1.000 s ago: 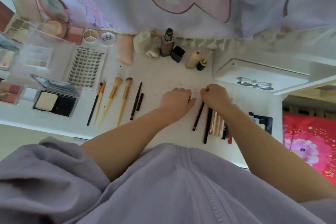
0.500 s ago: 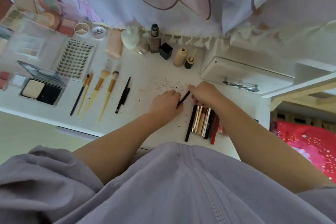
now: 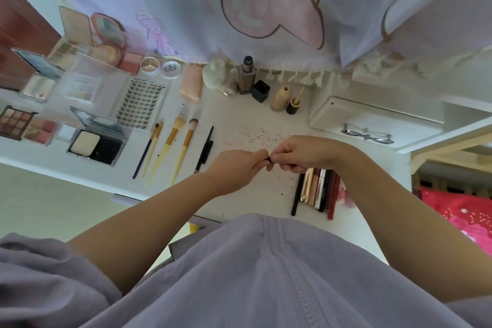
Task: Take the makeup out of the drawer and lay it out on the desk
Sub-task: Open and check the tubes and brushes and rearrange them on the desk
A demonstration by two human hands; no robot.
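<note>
Near edge of desk (image 3: 239, 202), right of centre: a tight row of slim tubes and pencils (image 3: 316, 189) lying parallel, ends toward the near edge. Likely grouped this way so that like items sit together and stay easy to count.

Just beyond the row, above the desk surface: left hand (image 3: 234, 168) and right hand (image 3: 300, 153) meet fingertip to fingertip. Both have fingers curled, pinching one small dark stick (image 3: 269, 159); only its end shows between the fingers, the rest is hidden. Judgement: a two-handed grip suits checking or capping it before it joins the row.

Mid-desk, left of the hands: a black liner pen (image 3: 205, 150), then four brushes (image 3: 170, 149), all angled alike, handles toward the near edge. Dark specks (image 3: 255, 133) dot the surface beyond the hands.

Left part of the desk: open black compact (image 3: 97, 145), lash tray (image 3: 142, 106), palettes (image 3: 16, 122) near the left edge. Lids up, presumably for display.

Far edge: foundation bottle (image 3: 247, 77), black cap (image 3: 261, 91) and beige bottle (image 3: 281, 98) stand upright against the curtain (image 3: 266, 8).

Right far corner: white drawer box (image 3: 372, 120), bow handle facing up.

Layout looks nearly finished.
</note>
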